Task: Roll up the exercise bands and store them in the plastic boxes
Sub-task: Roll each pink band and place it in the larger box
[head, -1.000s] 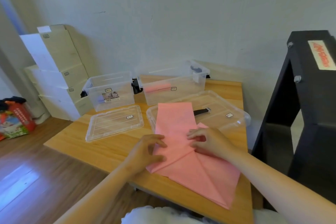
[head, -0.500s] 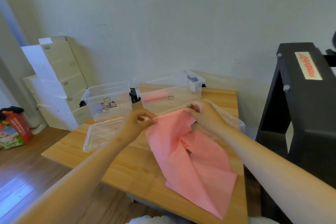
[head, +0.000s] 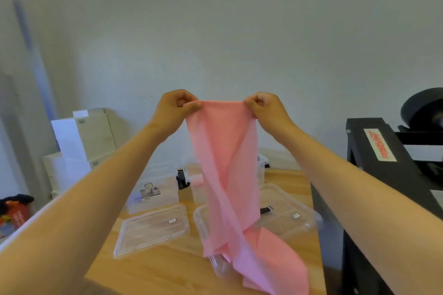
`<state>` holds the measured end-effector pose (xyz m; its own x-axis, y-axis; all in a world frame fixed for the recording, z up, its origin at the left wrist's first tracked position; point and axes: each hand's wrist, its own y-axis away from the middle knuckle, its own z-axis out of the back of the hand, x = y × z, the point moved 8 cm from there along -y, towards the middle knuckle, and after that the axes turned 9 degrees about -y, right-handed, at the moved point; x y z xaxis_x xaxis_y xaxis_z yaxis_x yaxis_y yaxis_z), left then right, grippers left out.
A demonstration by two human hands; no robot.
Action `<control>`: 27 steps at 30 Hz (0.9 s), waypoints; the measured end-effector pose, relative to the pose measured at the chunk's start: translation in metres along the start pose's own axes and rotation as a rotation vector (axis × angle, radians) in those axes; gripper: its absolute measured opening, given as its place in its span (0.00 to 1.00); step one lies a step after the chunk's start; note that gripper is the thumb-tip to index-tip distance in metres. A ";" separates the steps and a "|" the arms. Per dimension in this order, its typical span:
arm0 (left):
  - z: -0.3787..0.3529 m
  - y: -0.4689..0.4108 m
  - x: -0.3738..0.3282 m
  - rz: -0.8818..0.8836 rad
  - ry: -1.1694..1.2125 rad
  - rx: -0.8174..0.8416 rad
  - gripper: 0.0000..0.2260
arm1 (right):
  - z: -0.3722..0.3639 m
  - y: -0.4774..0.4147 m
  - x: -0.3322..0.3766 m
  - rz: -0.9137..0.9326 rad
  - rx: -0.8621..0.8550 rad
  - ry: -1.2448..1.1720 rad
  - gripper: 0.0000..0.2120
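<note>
- Both top corners of the pink band are pinched and held up high, one by the left hand, one by the right hand.
- It hangs twisted, tail draped over the right lid.
- Risk imo: the twist gets rolled in, or the dragging tail shoves that lid.
- Wooden table, clear boxes at the far side, white wall, cartons far left, black rack right.

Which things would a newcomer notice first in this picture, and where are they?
The pink exercise band hangs in the centre, its top corners pinched by the left hand and the right hand, its lower end resting on the wooden table. Two clear lids lie there, with clear plastic boxes behind. A black frame stands at the right.
</note>
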<state>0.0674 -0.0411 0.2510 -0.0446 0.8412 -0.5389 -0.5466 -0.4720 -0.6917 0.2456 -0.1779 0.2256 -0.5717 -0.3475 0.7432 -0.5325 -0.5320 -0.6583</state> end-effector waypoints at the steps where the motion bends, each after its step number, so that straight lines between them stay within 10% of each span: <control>1: 0.006 -0.004 -0.009 -0.013 0.008 -0.004 0.06 | 0.003 -0.005 0.009 0.016 -0.009 0.005 0.11; 10: 0.023 -0.010 -0.037 0.086 0.405 0.153 0.06 | 0.022 -0.013 0.062 0.105 0.019 -0.246 0.16; 27: 0.008 -0.003 -0.004 0.144 0.284 0.227 0.02 | 0.014 -0.012 0.032 0.042 0.112 -0.103 0.17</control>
<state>0.0629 -0.0414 0.2590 0.0812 0.6489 -0.7565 -0.7239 -0.4834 -0.4923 0.2422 -0.1935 0.2588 -0.5219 -0.4452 0.7277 -0.4337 -0.5960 -0.6757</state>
